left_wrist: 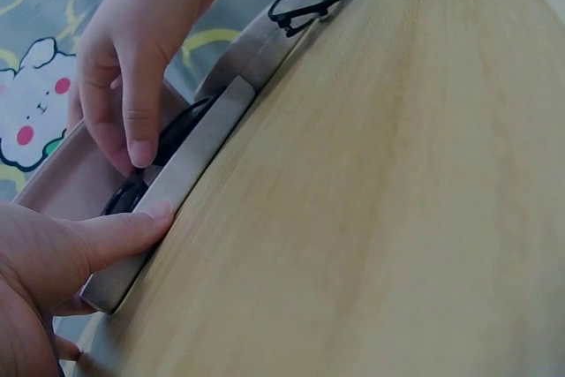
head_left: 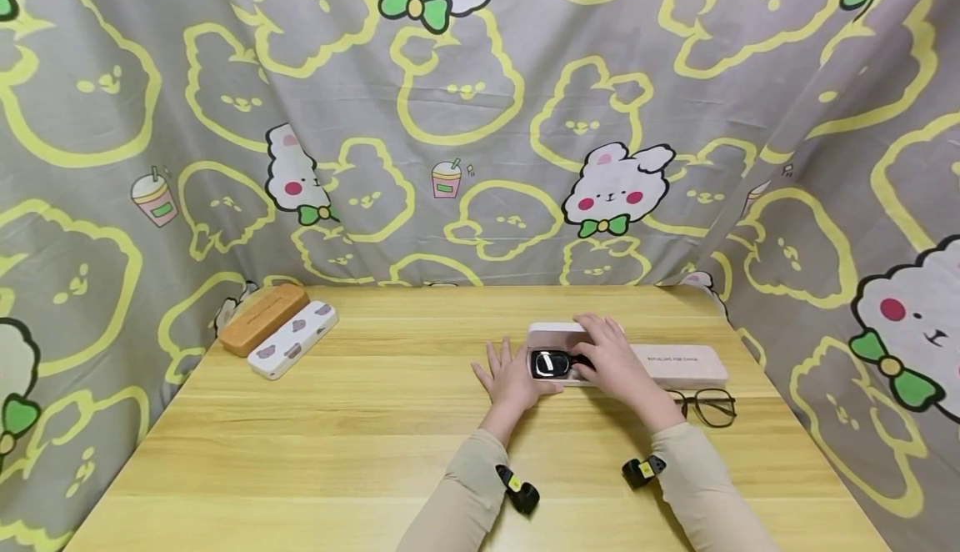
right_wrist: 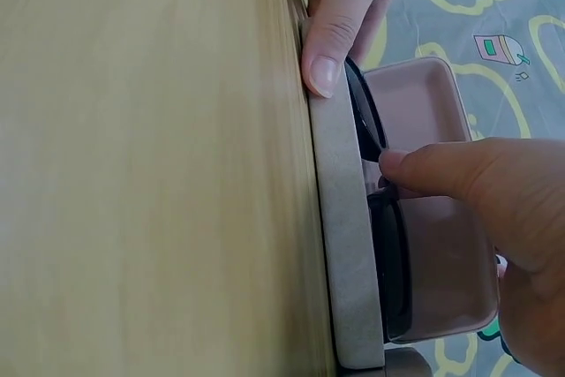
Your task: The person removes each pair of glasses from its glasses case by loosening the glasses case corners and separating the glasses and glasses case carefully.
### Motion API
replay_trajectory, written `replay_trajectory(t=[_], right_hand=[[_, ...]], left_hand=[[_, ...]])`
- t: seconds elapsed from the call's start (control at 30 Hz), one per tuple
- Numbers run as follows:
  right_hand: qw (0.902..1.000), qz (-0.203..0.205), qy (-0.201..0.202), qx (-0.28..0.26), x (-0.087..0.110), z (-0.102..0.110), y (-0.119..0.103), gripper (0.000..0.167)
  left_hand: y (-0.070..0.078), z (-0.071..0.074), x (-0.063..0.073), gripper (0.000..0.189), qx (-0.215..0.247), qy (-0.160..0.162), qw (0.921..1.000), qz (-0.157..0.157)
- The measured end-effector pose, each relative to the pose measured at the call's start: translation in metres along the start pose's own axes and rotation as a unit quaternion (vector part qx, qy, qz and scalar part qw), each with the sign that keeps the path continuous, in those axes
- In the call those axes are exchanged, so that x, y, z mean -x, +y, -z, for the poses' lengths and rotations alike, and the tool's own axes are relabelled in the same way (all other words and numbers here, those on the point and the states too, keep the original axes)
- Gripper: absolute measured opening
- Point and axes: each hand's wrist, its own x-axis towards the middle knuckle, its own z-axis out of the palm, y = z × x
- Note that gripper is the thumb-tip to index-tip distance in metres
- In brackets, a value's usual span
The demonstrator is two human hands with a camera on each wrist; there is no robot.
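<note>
An open pale glasses case (head_left: 543,338) with a pinkish lining stands on the table, its lid raised at the back. Dark sunglasses (head_left: 550,363) lie inside it. At their bridge my right hand (head_left: 611,362) pinches them, the thumb (right_wrist: 415,165) showing there in the right wrist view. My left hand (head_left: 512,378) is at the case's left end. Its thumb (left_wrist: 132,231) rests on the front wall (left_wrist: 199,152), and the other fingers are spread straight. Black-framed eyeglasses (head_left: 715,408) lie right of my right wrist.
A closed pale case (head_left: 678,360) with printed lettering adjoins the open one on the right. At the table's far left lie a brown case (head_left: 264,318) and a white case with a bear pattern (head_left: 294,340). A patterned curtain (head_left: 480,152) hangs behind the wooden table (head_left: 300,452).
</note>
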Motion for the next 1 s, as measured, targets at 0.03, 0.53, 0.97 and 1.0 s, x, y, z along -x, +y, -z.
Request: replay_trajectory(t=[0.03,0.53,0.97,1.0], right_hand=[[1.0000,0.000,0.002,0.000,0.0000,-0.0001,-0.0003,0.017],[0.9996,-0.018,0.023,-0.001,-0.0016,-0.0027,-0.0046,0.020],[0.9992,-0.021,0.031,0.009,-0.0015,-0.0055,-0.0032,0.020],[0.9992,-0.020,0.032,0.009,-0.0015,-0.0059,-0.0030,0.020]], left_hand=[[-0.0001,0.0001,0.0002,0.100,0.001,0.000,1.0000,0.000],[0.0009,0.0024,0.0018,0.097,0.021,-0.006,0.9997,0.004],[-0.0007,-0.0004,-0.0001,0.097,0.030,-0.002,0.9996,0.000],[-0.0007,-0.0004,-0.0001,0.097,0.029,-0.002,0.9996,0.000]])
